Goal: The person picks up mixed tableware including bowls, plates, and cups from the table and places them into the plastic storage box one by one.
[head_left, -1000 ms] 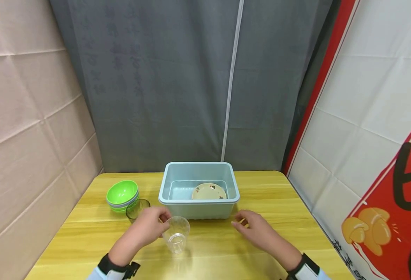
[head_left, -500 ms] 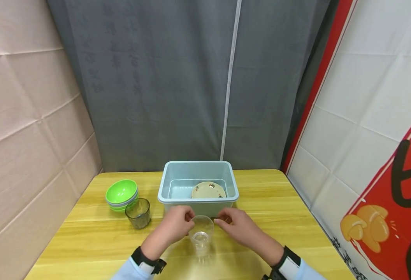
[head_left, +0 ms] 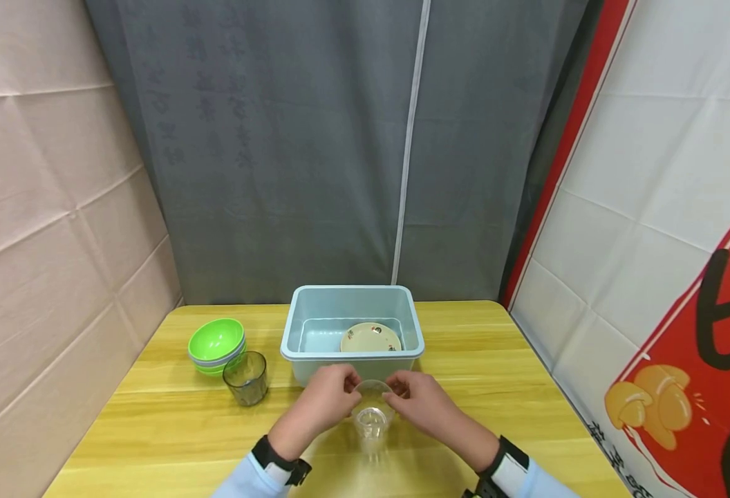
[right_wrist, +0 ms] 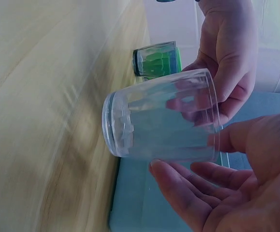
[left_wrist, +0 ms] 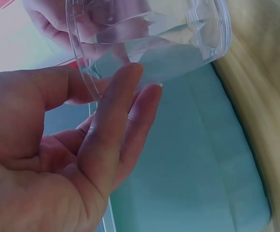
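Note:
Between my two hands, in front of the blue basin, is a clear plastic cup (head_left: 372, 420), upright with its mouth up. My left hand (head_left: 328, 399) pinches the cup's rim on the left side, thumb and fingers at its edge. On the opposite side my right hand (head_left: 424, 403) holds the rim too. In the right wrist view the right thumb overlaps the rim of the cup (right_wrist: 164, 121), and the fingertips lie along its outer wall. The left wrist view shows the left fingers (left_wrist: 111, 121) against the cup's side near the mouth.
A light blue basin (head_left: 352, 357) stands at the back middle, with a patterned plate (head_left: 371, 337) inside. To the left are stacked bowls (head_left: 216, 341), the top one green, and beside them a dark tinted glass (head_left: 246, 380). A grey curtain (head_left: 290, 152) hangs behind the wooden table (head_left: 166, 422).
My left hand has brought the clear cup rightward, away from the dark glass, to the front of the basin. The right hand has come in leftward and taken hold of its rim.

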Tool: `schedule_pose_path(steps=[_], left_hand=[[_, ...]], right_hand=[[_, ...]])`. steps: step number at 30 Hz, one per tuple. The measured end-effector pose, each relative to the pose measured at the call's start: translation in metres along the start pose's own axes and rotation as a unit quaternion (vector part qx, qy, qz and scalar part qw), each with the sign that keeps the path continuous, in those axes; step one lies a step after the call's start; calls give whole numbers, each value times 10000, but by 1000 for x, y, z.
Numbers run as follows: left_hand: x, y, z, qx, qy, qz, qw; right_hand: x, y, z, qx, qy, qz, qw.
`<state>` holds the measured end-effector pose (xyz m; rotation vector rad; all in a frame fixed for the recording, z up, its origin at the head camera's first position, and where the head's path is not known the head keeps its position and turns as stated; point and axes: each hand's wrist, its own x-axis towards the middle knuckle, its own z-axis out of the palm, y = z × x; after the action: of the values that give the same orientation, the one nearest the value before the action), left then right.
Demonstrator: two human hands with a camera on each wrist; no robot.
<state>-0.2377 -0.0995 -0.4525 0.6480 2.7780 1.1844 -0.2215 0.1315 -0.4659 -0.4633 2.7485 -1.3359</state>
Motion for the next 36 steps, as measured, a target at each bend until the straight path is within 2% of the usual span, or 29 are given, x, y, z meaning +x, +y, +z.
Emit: schedule_pose_path(steps=[3,11,18,29,36], left_hand=[[1,1,2,31,-6,-33,10000],[2,2,5,48,40,-40,10000],[4,1,8,326,236,-33,9992],[2,2,10,172,237,-18,9996],[2,3,9,33,188,-70,9998]], right_hand=[[1,-1,1,152,-44,42,9999],[3,-4,2,58,5,194,9998],[5,-6,2,-274,171,-6,9995],[8,-6,1,-579,125,64,9982],[10,-5,2,-670,319,126,9972]])
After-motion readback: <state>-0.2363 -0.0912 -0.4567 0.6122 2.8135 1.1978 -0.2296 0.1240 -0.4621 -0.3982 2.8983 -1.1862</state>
